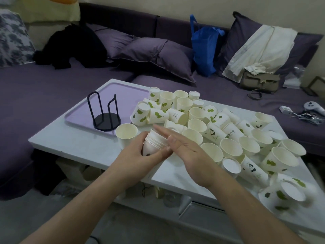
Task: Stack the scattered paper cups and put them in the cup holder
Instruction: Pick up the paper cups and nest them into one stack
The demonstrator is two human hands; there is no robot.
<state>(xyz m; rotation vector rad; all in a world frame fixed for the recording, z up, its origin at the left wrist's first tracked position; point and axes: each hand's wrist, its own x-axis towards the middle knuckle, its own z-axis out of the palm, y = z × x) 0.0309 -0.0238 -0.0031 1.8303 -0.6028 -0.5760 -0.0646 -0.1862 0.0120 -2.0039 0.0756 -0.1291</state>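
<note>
My left hand [139, 152] grips a stack of several nested white paper cups [154, 140] just above the white table, its rims pointing up and right. My right hand [182, 148] lies flat with straight fingers pressing on the rims of that stack. One single cup [126, 134] stands upright just left of the stack. Many loose cups [211, 124], some with green leaf or panda prints, lie scattered across the table's middle and right. The black wire cup holder [106, 117] stands with nothing in it on a lilac tray [82, 110] at the far left.
The low white table [88, 148] stands against a purple sofa with cushions [158, 55], a blue bag [204, 48], dark clothing [75, 46] and a grey handbag [260, 81]. A controller and small items [313, 108] lie on the sofa at right. Cups overhang the table's near right edge.
</note>
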